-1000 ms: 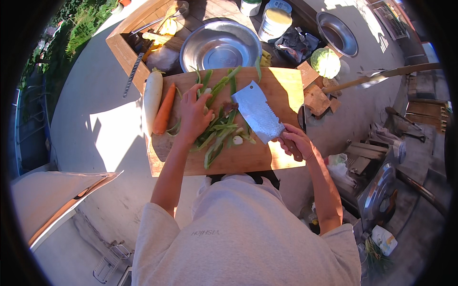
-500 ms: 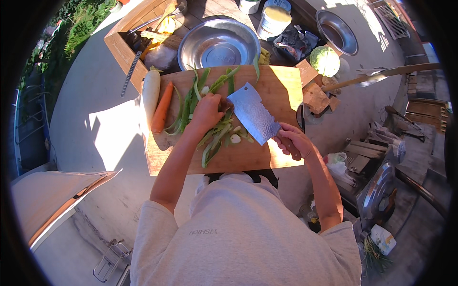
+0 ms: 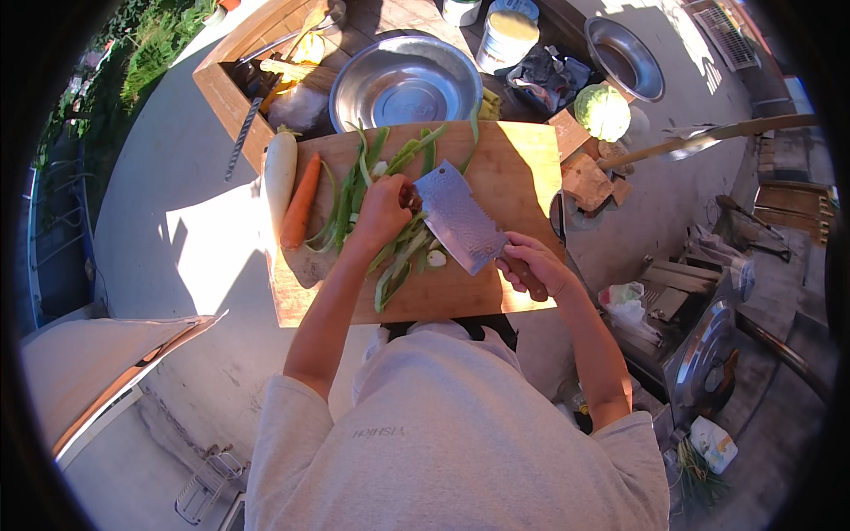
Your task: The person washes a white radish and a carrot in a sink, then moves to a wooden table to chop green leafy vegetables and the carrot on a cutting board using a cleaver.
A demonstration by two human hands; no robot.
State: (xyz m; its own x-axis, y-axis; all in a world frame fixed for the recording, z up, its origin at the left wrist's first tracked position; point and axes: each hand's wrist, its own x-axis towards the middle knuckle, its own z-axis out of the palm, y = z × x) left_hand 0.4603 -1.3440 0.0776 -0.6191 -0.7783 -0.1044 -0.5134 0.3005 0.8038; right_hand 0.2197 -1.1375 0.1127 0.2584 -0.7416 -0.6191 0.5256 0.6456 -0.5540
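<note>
My right hand (image 3: 531,265) grips the wooden handle of a broad cleaver (image 3: 460,226), whose blade lies flat over green onions (image 3: 398,257) on a wooden cutting board (image 3: 496,168). My left hand (image 3: 382,212) presses down on the green stalks just left of the blade, fingers curled. A small white onion end (image 3: 436,258) lies beside the blade. More green stalks (image 3: 403,152) fan out toward the board's far edge. An orange carrot (image 3: 299,202) and a white radish (image 3: 279,173) lie along the board's left side.
Beyond the board sit a large steel bowl (image 3: 403,84), a second steel bowl (image 3: 627,57), a cabbage (image 3: 602,111), a white lidded tub (image 3: 506,37) and a wooden crate (image 3: 239,84) of utensils. Wood blocks (image 3: 584,181) lie right of the board. Concrete ground surrounds it.
My left hand slid toward the far side along the stalks, gathering them. The cleaver shifted left and farther onto the board, now resting over the greens next to my left hand.
</note>
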